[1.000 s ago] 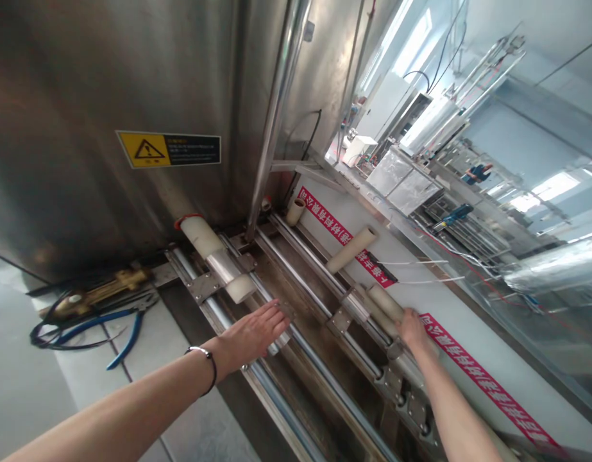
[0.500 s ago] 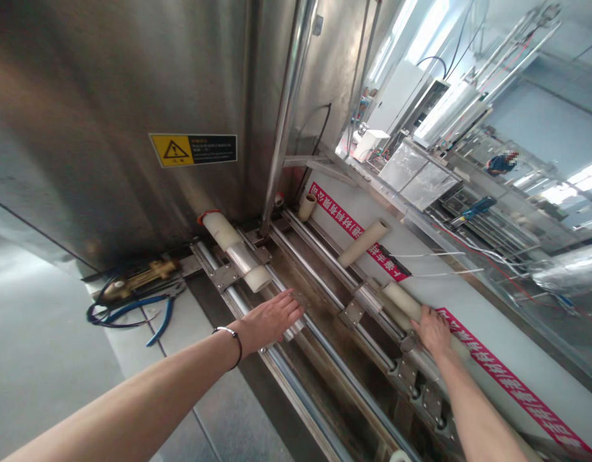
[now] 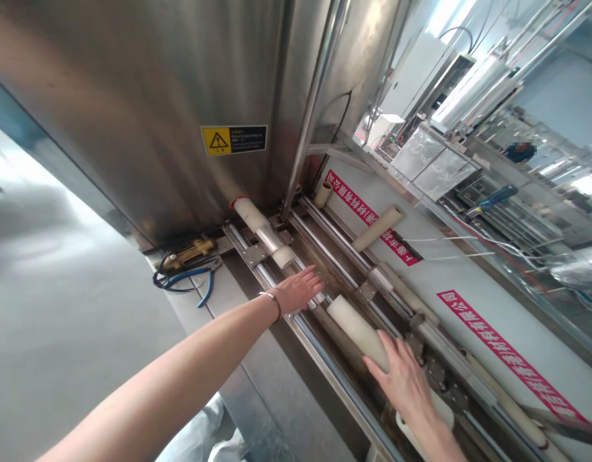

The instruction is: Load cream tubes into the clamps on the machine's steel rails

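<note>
One cream-coloured tube [image 3: 354, 326], grasped by my right hand [image 3: 405, 377] below right of frame centre, slants up-left, its free end near my left hand [image 3: 300, 290], laid unclenched over a metal sleeve [image 3: 317, 300].

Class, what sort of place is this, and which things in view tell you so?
Probably a factory or workshop: there's a warning label on a large metal panel, plus metal rails and blue-handled pliers.
</note>
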`<state>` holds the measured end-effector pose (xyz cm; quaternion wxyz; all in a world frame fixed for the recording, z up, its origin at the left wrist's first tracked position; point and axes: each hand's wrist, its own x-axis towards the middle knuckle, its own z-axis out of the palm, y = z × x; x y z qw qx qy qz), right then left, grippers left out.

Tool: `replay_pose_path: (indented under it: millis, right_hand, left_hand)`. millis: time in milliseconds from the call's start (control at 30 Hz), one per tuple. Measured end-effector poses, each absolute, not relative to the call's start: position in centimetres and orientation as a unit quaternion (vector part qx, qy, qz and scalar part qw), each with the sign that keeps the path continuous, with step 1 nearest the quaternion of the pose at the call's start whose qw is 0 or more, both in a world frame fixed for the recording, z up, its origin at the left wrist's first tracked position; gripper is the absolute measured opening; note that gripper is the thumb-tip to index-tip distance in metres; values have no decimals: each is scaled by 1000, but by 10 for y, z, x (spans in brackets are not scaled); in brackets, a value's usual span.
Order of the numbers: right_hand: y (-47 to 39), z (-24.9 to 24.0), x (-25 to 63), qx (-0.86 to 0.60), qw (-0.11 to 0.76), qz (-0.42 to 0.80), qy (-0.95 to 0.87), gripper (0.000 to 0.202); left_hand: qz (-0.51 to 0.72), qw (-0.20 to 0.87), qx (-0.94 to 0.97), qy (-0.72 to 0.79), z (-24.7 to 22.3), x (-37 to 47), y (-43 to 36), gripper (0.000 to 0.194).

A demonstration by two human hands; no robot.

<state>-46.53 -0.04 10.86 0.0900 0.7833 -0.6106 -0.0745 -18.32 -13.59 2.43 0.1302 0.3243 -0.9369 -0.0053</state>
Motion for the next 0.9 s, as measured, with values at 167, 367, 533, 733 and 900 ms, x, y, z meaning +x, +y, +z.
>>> replay_pose_path:
  millis: [167, 367, 533, 733, 900]
  right_hand:
    - [0, 91, -430, 768, 49, -99, -630, 51]
    - [-17, 71, -435, 756, -51, -43, -651, 57]
    - [-31, 58, -434, 745, -133, -1, -654, 60]
    - [-27, 63, -432, 741, -128, -6, -659, 58]
    - [-24, 72, -439, 741, -195, -10, -642, 59]
  left_hand:
    - [1, 128, 328, -936, 26, -182, -134, 78]
    - [-1, 124, 335, -934, 26, -176, -138, 77]
    - [14, 115, 329, -937, 34, -167, -140, 76]
    - [20, 125, 312, -942, 36, -171, -137, 76]
    - [0, 131, 294, -947, 33, -192, -125, 73]
